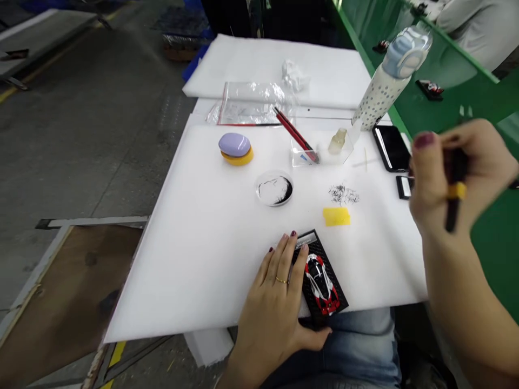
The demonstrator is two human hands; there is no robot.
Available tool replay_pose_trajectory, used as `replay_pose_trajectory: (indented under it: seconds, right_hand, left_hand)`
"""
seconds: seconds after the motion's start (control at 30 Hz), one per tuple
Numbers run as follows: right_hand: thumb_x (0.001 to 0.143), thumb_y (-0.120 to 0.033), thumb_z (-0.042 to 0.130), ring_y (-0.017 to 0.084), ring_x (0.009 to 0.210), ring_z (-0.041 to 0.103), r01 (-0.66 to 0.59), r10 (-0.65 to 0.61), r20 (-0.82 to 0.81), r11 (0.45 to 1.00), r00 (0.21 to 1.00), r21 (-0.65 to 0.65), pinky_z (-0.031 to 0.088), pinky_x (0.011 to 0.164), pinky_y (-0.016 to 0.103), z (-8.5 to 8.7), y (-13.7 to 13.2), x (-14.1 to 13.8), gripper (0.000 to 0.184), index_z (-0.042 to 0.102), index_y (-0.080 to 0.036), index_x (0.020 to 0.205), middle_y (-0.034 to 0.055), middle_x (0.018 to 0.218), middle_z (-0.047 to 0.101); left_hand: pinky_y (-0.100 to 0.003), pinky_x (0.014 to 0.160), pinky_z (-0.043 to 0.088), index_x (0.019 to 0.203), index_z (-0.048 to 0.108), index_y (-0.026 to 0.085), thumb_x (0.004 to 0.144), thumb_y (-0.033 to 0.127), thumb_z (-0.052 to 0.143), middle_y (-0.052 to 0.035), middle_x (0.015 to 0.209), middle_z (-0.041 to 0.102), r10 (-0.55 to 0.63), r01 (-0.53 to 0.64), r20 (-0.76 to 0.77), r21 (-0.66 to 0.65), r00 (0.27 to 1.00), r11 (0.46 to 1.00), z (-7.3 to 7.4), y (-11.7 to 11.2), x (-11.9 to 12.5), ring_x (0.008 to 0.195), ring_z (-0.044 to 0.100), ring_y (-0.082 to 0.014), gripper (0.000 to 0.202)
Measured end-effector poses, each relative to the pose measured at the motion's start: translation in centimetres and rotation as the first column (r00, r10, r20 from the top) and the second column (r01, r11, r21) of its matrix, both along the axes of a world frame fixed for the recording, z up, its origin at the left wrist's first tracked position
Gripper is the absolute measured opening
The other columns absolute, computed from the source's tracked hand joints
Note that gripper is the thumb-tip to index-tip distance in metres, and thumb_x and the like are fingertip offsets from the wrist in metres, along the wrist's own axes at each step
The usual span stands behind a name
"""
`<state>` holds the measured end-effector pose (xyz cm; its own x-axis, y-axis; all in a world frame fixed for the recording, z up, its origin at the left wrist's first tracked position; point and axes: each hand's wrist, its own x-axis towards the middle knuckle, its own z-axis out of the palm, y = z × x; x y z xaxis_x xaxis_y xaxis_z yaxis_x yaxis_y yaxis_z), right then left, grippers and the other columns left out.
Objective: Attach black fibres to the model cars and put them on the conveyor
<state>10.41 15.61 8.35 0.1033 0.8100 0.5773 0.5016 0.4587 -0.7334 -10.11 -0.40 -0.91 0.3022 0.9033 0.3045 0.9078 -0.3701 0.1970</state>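
Note:
A red, white and black toy car (322, 283) sits on a black patterned display base (313, 244) at the table's front edge. My left hand (275, 302) rests on the left side of the base, its fingers stretched out and the thumb near the lower end. Raised at the right, my right hand (450, 167) is closed around a slim black tool with a yellow band (456, 192); motion blur hides its exact kind. Nearby lie a yellow sticky piece (336, 216), a scatter of short black strands (344, 194) and a round clear dish (274, 189) with black bits.
Behind are a lilac-and-yellow oval case (235, 148), red-and-black tweezers (297, 134), a small bottle (337, 141), a clear bag (255, 102) and crumpled tissue (294, 75). A dotted flask (385, 89) and a phone (391, 148) stand right. Another person's sleeve (482, 27) shows beyond.

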Motion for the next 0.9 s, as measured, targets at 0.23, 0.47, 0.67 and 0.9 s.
replay_pose_trajectory:
  seconds: [0.23, 0.47, 0.67, 0.9]
  right_hand:
    - [0.095, -0.053, 0.064, 0.016, 0.062, 0.042, 0.019, -0.051, 0.245, 0.992, 0.968, 0.128, 0.036, 0.064, 0.035, 0.5, 8.9, -2.8, 0.047, 0.038, -0.027, 0.066, 0.0005, 0.061, 0.051]
    - [0.092, -0.078, 0.046, 0.015, 0.051, 0.049, -0.085, 0.089, 0.179, 0.996, 0.980, -0.033, 0.039, 0.057, 0.033, 0.4, 7.7, -0.2, 0.061, 0.065, -0.021, 0.080, 0.0013, 0.058, 0.059]
    - [0.079, -0.070, 0.074, 0.018, 0.072, 0.068, -0.304, 0.313, -0.048, 0.861, 0.949, -0.407, 0.054, 0.064, 0.031, -1.1, 3.5, 3.9, 0.050, 0.074, -0.022, 0.091, 0.0048, 0.079, 0.074]
    - [0.066, -0.056, 0.088, 0.011, 0.050, 0.053, -0.298, 0.200, -0.228, 0.756, 0.953, -0.582, 0.043, 0.046, 0.026, -5.9, 3.8, 3.6, 0.044, 0.067, -0.018, 0.072, 0.0003, 0.055, 0.064]
  left_hand:
    - [-0.043, 0.113, 0.035, 0.143, 0.050, 0.003, 0.060, 0.079, 0.071, -0.0232, 0.150, 0.054, 0.015, -0.012, -0.030, 0.095, 0.999, 0.995, -0.4, 0.1, 0.2, 0.139, 0.049, -0.0344, 0.115]
    - [-0.042, 0.113, 0.036, 0.145, 0.049, 0.004, 0.065, 0.076, 0.069, -0.0225, 0.153, 0.051, 0.002, -0.002, -0.001, 0.109, 1.000, 0.994, -0.6, 0.1, 0.0, 0.140, 0.048, -0.0338, 0.109]
    - [-0.046, 0.104, 0.052, 0.140, 0.048, 0.005, 0.059, 0.076, 0.072, -0.0245, 0.150, 0.054, -0.081, 0.077, 0.061, 0.065, 0.995, 0.995, 0.1, 0.2, -0.8, 0.137, 0.053, -0.0375, 0.111]
    - [-0.049, 0.106, 0.055, 0.149, 0.039, 0.009, 0.082, 0.089, 0.042, -0.0205, 0.152, 0.054, -0.104, 0.110, 0.233, -0.012, 0.967, 0.994, 0.1, 0.3, -1.1, 0.142, 0.050, -0.0370, 0.105]
